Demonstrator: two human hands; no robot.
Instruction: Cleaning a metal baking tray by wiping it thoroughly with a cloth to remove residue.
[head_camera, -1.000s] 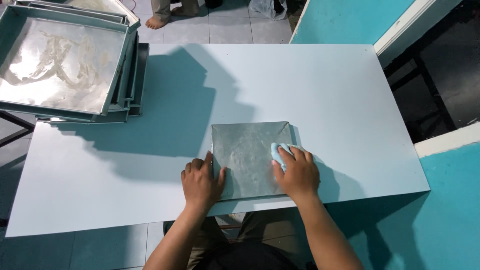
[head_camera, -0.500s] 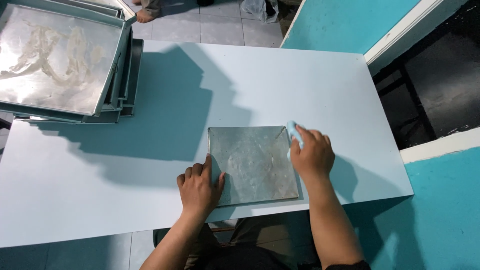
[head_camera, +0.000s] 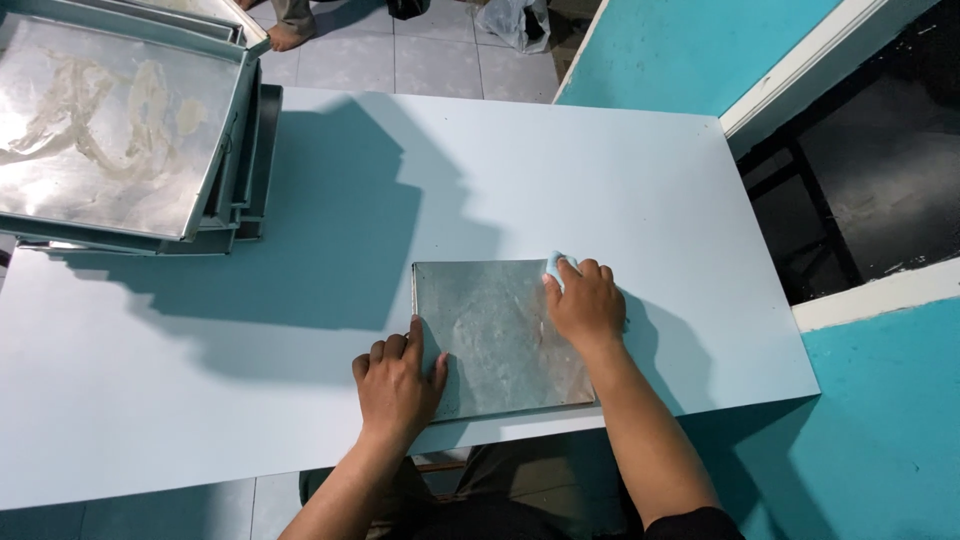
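A square grey metal tray (head_camera: 490, 330) lies flat near the front edge of a pale table (head_camera: 620, 180). My left hand (head_camera: 396, 385) rests flat on the tray's near left corner, fingers spread, pinning it down. My right hand (head_camera: 585, 305) presses a small light-blue sponge (head_camera: 553, 264) onto the tray's far right corner; most of the sponge is hidden under the fingers.
A stack of larger metal trays (head_camera: 110, 130), the top one smeared with pale residue, sits on the table's far left corner. A teal wall (head_camera: 680, 50) and a dark opening (head_camera: 870, 170) lie to the right. Another person's foot (head_camera: 287, 35) stands on the tiled floor beyond.
My right hand has slid the sponge away from me along the tray's right side, from the middle to the far corner. My left hand has stayed on the near left corner.
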